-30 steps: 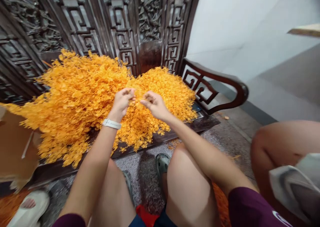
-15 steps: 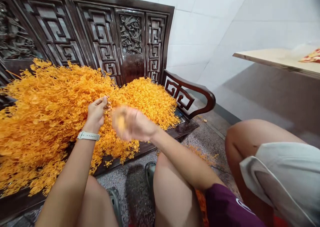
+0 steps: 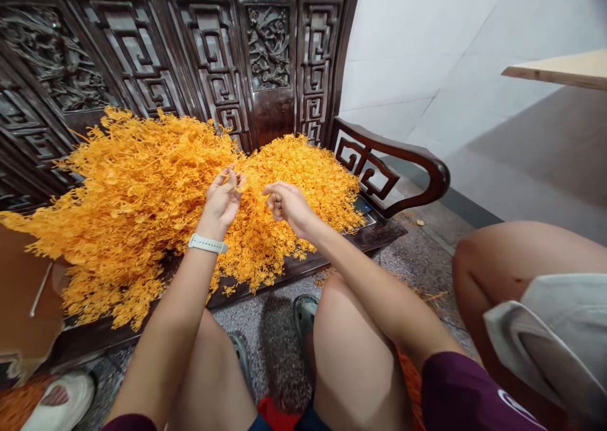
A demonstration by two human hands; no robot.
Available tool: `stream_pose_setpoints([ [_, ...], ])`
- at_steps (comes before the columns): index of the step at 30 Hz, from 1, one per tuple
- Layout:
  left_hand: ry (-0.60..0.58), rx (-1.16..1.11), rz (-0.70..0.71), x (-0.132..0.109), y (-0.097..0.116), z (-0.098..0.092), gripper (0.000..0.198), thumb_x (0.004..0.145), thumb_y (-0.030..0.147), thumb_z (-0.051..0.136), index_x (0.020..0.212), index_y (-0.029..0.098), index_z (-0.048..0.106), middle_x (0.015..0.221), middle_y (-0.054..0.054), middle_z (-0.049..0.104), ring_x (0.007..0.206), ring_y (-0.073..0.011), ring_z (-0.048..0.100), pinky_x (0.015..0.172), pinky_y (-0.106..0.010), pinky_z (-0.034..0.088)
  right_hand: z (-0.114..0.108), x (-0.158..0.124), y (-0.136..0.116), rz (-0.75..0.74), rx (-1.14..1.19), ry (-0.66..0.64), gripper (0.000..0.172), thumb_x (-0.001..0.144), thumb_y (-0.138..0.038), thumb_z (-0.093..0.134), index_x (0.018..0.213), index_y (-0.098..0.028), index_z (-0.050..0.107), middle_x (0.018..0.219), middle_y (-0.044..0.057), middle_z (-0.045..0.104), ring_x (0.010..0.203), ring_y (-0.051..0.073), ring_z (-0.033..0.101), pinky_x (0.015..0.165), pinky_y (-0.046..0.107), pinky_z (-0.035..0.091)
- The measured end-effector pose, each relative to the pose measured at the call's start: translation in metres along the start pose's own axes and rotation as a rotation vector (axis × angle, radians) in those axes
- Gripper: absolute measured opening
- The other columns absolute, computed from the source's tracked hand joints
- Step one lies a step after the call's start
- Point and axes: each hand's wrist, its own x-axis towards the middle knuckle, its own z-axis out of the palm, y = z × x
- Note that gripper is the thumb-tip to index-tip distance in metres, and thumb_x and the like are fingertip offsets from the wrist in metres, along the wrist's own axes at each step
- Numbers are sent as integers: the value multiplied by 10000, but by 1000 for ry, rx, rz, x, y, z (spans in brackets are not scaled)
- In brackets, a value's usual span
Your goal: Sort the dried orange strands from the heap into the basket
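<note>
A big heap of orange artificial flower sprigs covers the left part of the seat, and a rounder orange pile lies to its right. My left hand, with a pale watch band on the wrist, is raised in front of where they meet. Its thumb and fingers are bent together around a small orange sprig, mostly lost against the heap. To its right, apart from it, my right hand hovers over the round pile, index finger forward and other fingers curled in. What these curled fingers hold is hidden.
The dark carved wooden bench has a curved armrest on the right. Another person's bent knee is at the right. A board edge juts in at upper right. Cardboard and a pale shoe are at left.
The view has shifted left, bringing the cardboard and pale shoe into sight. My right hand has moved away from my left, and its fingers are now curled and no longer blurred.
</note>
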Motion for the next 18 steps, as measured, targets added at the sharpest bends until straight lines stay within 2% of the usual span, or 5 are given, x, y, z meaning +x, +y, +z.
stream_pose_setpoints([
  [4,-12,-31,30,-4,-6,7,278,871,-56,679,941,212,705,794,25,717,854,-74,747,813,-132,593,-1,1,-2,-22,78,25,292,908,-452,675,1043,-224,555,742,-14,657,514,99,504,481,240,357],
  [8,-116,20,51,-7,-13,9,306,781,-43,791,942,205,713,781,27,707,824,-92,750,836,-171,607,1,1,-1,-45,70,6,382,847,-465,796,1018,-231,547,851,24,699,595,114,578,531,255,426],
  [13,-224,120,95,-11,-18,8,352,688,42,917,940,204,731,814,8,708,750,-94,716,720,-184,590,0,5,6,-84,3,-18,410,836,-485,837,1003,-215,578,793,27,693,586,112,567,548,267,428],
  [18,-220,155,114,-11,-17,7,349,684,57,922,938,200,732,815,1,691,819,-130,738,800,-248,612,-1,10,11,-113,12,27,417,843,-447,846,984,-235,515,754,-7,682,566,104,550,555,269,423],
])
